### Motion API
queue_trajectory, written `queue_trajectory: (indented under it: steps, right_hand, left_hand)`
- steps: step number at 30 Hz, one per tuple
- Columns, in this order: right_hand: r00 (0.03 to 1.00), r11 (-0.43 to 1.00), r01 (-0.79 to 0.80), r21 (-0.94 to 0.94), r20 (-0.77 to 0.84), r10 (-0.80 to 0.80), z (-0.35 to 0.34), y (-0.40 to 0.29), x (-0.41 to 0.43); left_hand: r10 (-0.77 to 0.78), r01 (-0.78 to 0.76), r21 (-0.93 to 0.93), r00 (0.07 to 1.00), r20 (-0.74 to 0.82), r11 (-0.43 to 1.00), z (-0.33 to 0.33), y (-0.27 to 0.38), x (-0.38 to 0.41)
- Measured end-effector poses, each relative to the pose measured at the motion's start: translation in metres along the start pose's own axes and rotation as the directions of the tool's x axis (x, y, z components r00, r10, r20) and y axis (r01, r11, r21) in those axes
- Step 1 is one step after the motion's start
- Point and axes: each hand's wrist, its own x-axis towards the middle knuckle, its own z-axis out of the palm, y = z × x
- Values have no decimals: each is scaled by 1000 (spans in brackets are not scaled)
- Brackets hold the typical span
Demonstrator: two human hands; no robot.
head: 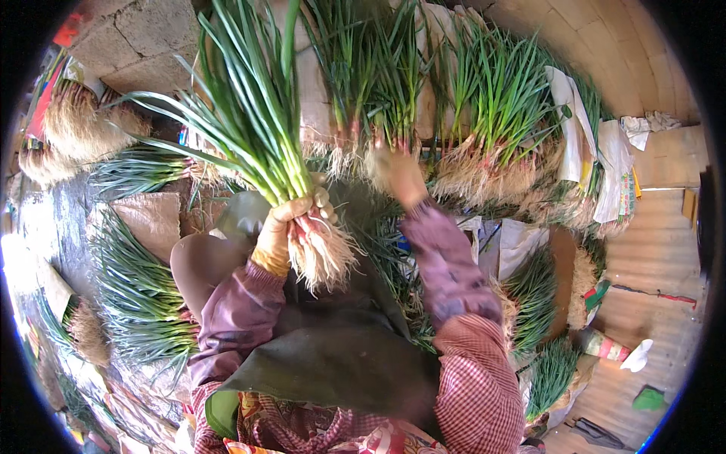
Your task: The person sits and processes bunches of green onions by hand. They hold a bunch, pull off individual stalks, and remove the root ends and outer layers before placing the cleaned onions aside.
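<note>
My left hand, in a yellowish glove, is closed round the lower stems of a bunch of green onions, with its pale roots hanging below the fist and the leaves fanning upward. My right hand is blurred and reaches forward to the reddish stem bases and roots of green onions lying in a row ahead of me. Its fingers cannot be made out clearly. A dark apron covers my lap below both hands.
More green onions lie along the row at the right, roots towards me. Bundles lie at the left, and others at the right. A cardboard piece is left of my knee. A block wall rises at the upper left.
</note>
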Motion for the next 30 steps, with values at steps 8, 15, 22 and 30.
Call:
queue_trajectory:
  steps: [8,15,22,30]
  right_hand:
    - [724,671,-680,295,130,677,15,4,123]
    - [899,595,-343,727,70,432,35,-55,7]
    - [844,-137,-492,860,510,169,9,-62,20]
    - [947,849,-259,461,-52,317,10,-103,8]
  left_hand:
    - [20,8,269,995,-101,963,-30,-8,18]
    - [26,163,487,933,-358,858,-15,-15,22]
    - [-57,104,273,983,-177,956,-25,-14,20]
    - [6,86,335,965,-263,938,-61,-20,17]
